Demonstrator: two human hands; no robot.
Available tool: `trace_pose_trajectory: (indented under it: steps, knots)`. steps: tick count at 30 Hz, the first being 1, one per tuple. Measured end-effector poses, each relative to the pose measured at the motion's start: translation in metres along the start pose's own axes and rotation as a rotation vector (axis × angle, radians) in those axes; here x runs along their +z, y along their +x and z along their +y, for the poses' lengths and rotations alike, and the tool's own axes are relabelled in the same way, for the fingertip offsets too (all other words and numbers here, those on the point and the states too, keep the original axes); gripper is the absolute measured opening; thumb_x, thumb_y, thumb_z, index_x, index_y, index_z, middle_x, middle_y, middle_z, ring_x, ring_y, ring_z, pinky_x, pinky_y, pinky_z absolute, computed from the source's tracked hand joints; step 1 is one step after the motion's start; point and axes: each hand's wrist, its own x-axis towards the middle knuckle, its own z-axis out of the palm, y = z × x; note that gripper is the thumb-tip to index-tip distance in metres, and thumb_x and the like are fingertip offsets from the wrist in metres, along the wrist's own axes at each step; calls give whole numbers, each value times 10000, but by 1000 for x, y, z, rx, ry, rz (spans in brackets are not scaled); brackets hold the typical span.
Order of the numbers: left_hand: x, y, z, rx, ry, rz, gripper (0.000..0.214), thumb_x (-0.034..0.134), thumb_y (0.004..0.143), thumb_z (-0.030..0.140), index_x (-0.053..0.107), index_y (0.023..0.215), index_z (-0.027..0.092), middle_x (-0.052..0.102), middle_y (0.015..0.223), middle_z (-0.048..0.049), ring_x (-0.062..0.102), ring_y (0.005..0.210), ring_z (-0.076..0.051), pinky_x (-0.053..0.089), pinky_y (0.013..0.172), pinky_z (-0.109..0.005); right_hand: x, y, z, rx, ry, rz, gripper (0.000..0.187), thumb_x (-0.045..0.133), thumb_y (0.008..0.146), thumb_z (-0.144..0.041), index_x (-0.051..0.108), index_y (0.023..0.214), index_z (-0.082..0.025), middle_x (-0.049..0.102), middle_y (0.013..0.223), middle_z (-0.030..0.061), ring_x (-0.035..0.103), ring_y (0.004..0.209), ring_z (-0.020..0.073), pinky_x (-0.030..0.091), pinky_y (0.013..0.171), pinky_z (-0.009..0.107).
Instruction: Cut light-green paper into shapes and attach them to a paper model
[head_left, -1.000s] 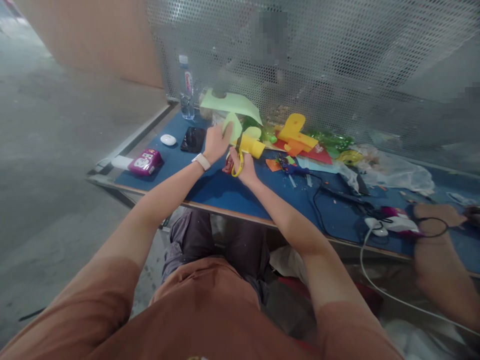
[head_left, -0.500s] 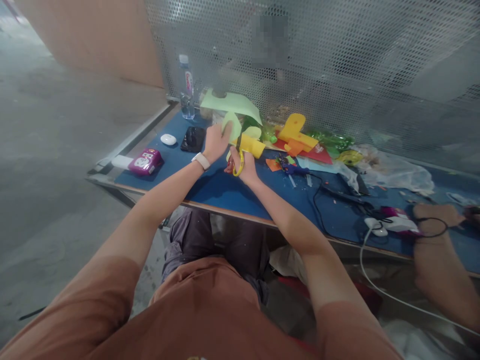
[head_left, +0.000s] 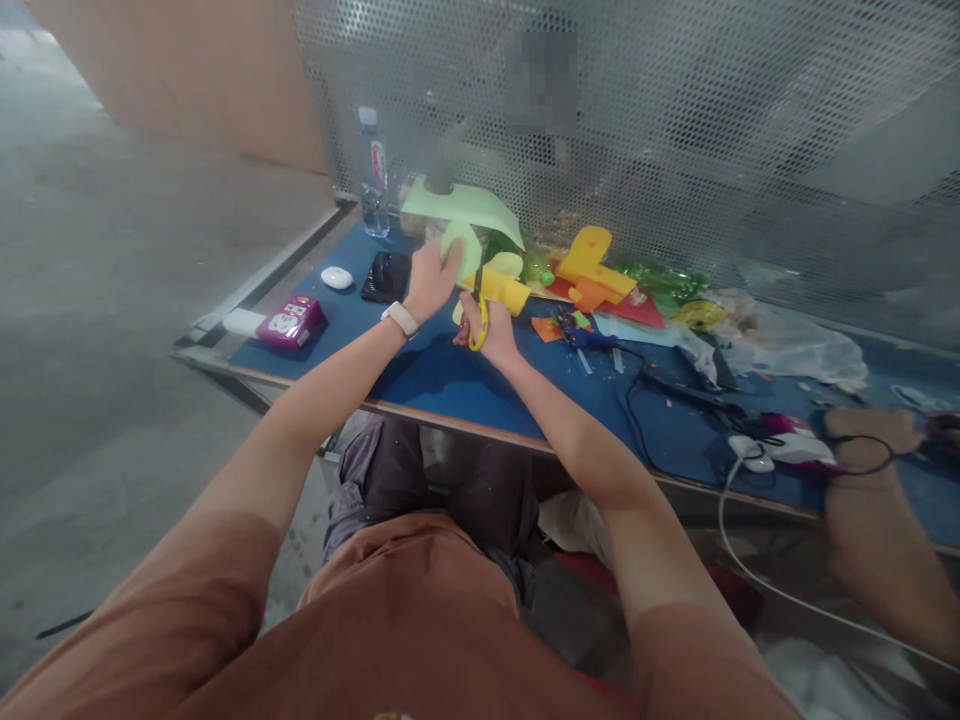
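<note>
My left hand is closed on a light green piece of paper, pinching it by its left side. A white band circles that wrist. In my right hand is a pair of scissors with yellow handles; fingers go through the loops and the dark blades point away from me, beside the green paper. How far the blades are apart I cannot make out. Just beyond my right hand lies a rolled yellow paper. Behind both hands is a larger curved sheet of light green paper.
On the blue table a black phone, white case, purple packet and water bottle are at left. Right are yellow cut-outs, a blue glue gun with cord, plastic bags and another person's arm.
The green paper in my left hand has shifted slightly left and tilted. My right hand with the scissors has moved very little.
</note>
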Motion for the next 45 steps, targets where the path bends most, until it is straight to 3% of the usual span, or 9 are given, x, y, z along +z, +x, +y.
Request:
trace_pose_trajectory:
  steps: [6,14,22,29,35,40,45]
  knots:
    - [-3,1,5,-28,-33,-11,721,651,1224,876,550,822,287,585,707,-49,705,892,-284,610,929,-483,-1,0,-2,-10,2,3,835,813,1062,-1019,577,730,-290,640,500,14,773,501,195,651,507,225]
    - [-6,4,5,-31,-115,-28,673,704,1259,743,546,796,280,581,714,-47,734,920,-280,619,896,-480,-7,-1,-3,-40,-1,32,816,825,1064,-1000,569,716,-308,565,454,-1,732,468,216,619,468,273]
    - [-6,4,10,-45,-164,-22,666,758,1222,749,569,789,280,544,709,-34,757,892,-288,648,807,-447,-19,3,4,-113,2,-5,853,768,1103,-983,506,636,-319,525,449,16,680,461,205,615,475,305]
    - [-3,5,1,-76,-83,-53,648,698,1308,559,500,763,269,499,695,2,577,780,-197,581,840,-429,-20,6,9,-134,-4,-37,907,664,1089,-1067,497,617,-311,528,474,26,659,460,189,582,478,291]
    - [-2,4,4,-51,-114,-54,689,706,1268,718,518,776,274,547,677,-27,716,887,-256,604,859,-460,-20,4,3,-114,35,-52,894,724,1067,-1065,552,618,-312,532,474,30,686,484,214,640,505,319]
    - [-5,0,14,-21,-151,-59,725,713,1212,825,521,770,283,556,682,-52,767,890,-312,646,813,-479,-17,0,-6,-81,30,-17,912,720,1043,-1092,533,607,-314,481,440,10,664,460,207,609,463,299]
    - [-6,0,16,-27,-130,-57,731,746,1197,808,514,747,281,538,675,-39,743,842,-297,647,817,-470,-15,3,-2,-105,52,-25,921,702,1065,-1087,532,608,-306,484,435,11,662,451,198,592,451,287]
